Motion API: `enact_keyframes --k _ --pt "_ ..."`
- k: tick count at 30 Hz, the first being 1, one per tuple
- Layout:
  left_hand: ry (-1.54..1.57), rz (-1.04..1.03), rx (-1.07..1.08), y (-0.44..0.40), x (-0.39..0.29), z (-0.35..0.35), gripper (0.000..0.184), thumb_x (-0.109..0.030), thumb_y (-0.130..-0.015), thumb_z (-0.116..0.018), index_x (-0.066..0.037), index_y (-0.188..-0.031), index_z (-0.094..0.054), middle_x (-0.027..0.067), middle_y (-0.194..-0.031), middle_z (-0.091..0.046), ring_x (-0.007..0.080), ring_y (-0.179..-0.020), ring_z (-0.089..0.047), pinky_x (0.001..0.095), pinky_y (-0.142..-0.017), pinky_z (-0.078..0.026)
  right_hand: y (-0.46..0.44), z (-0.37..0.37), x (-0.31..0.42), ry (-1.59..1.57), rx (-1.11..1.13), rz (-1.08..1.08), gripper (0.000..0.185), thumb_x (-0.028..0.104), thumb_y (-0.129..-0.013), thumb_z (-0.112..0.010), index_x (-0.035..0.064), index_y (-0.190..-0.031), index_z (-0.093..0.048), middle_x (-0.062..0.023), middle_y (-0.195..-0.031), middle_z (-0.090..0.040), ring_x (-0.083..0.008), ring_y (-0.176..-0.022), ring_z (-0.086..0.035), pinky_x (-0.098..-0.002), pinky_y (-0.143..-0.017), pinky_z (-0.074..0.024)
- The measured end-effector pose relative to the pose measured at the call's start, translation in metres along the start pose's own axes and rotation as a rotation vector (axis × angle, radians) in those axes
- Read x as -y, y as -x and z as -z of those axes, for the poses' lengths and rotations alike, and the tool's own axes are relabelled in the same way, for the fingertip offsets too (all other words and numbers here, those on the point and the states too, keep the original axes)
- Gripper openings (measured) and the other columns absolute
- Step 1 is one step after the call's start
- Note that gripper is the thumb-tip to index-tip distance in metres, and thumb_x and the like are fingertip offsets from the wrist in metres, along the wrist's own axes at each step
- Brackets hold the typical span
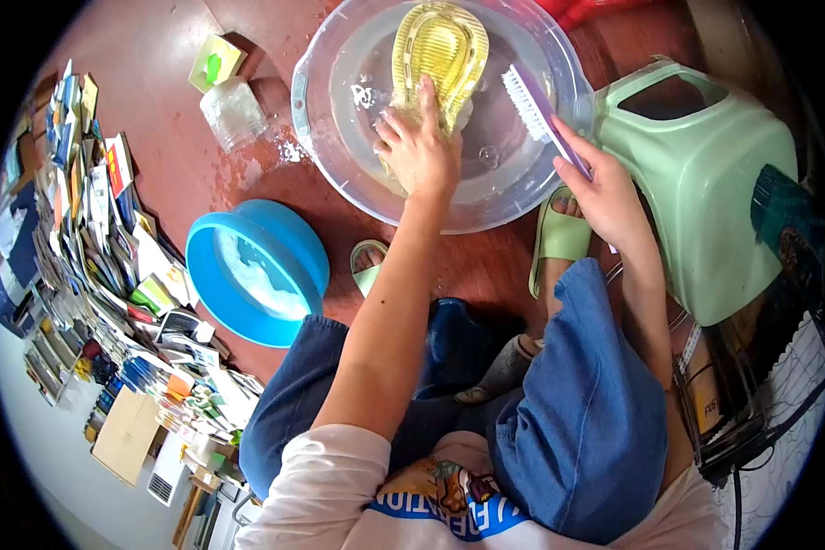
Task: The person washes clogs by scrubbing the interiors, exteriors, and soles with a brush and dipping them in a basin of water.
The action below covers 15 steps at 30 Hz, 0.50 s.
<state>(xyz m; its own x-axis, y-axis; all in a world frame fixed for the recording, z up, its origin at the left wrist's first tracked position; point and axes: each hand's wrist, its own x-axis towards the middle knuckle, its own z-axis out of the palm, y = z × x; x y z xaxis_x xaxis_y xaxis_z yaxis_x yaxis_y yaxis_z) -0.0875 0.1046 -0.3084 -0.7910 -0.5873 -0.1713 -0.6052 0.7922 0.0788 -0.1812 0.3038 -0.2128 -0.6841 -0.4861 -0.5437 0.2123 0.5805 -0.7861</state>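
A wide clear plastic basin (513, 213) with water and bits of foam stands on the floor in front of me. In it lies a wet, translucent yellow slipper (442, 46) with a ridged surface. My left hand (419, 151) holds the slipper down at its near end, one finger extended along it and the others spread to the left. The slipper's near part is partly hidden under that hand. My right hand (605, 192) grips the handle of a purple scrub brush (536, 110) over the basin's right side. Its white bristles face left, apart from the slipper.
A blue basin (316, 261) with sudsy water stands at left. Behind it are a small yellow box (215, 62) and a clear plastic container (234, 115). A green plastic stool (706, 165) is close on the right. Stacked books (110, 247) line the left.
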Motion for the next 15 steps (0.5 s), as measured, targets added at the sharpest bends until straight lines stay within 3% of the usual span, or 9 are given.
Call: enact_keyframes --k 2,9,11,15 --pt "0.024 0.018 0.01 0.0 0.0 0.002 0.092 -0.036 -0.074 -0.078 -0.034 -0.152 -0.029 0.0284 -0.131 -0.039 0.0436 -0.116 -0.043 0.0578 -0.097 -0.036 0.001 -0.001 0.003 -0.031 0.0 -0.015 0.047 0.017 -0.093 -0.059 0.0123 -0.139 -0.051 -0.0232 -0.116 -0.065 -0.0275 -0.1 -0.067 -0.032 -0.088 -0.0482" --pt "0.16 -0.059 -0.042 0.003 0.016 0.005 0.089 -0.039 -0.079 -0.072 -0.029 -0.154 -0.024 0.0309 -0.124 -0.041 0.0463 -0.112 -0.042 0.0545 -0.099 -0.036 0.006 -0.001 0.006 -0.02 0.049 -0.037 0.047 0.015 -0.093 -0.06 0.0103 -0.139 -0.051 -0.023 -0.121 -0.063 -0.0279 -0.108 -0.065 -0.0315 -0.092 -0.0466" --pt "0.331 -0.039 -0.172 0.007 0.017 0.011 0.087 -0.035 -0.079 -0.074 -0.027 -0.153 -0.029 0.0314 -0.121 -0.041 0.046 -0.112 -0.041 0.0544 -0.101 -0.033 0.007 0.0 0.004 -0.005 0.035 0.009 0.047 0.015 -0.093 -0.06 0.0099 -0.139 -0.051 -0.0228 -0.123 -0.062 -0.0284 -0.112 -0.064 -0.0314 -0.094 -0.0459" --pt "0.432 -0.05 -0.212 0.009 0.019 0.031 0.087 -0.025 -0.078 -0.078 -0.026 -0.152 -0.033 0.029 -0.117 -0.041 0.042 -0.111 -0.041 0.049 -0.1 -0.035 0.006 0.002 0.005 -0.044 0.024 -0.019 0.047 0.015 -0.093 -0.059 0.0098 -0.139 -0.05 -0.022 -0.127 -0.06 -0.0291 -0.116 -0.061 -0.0316 -0.096 -0.0448"
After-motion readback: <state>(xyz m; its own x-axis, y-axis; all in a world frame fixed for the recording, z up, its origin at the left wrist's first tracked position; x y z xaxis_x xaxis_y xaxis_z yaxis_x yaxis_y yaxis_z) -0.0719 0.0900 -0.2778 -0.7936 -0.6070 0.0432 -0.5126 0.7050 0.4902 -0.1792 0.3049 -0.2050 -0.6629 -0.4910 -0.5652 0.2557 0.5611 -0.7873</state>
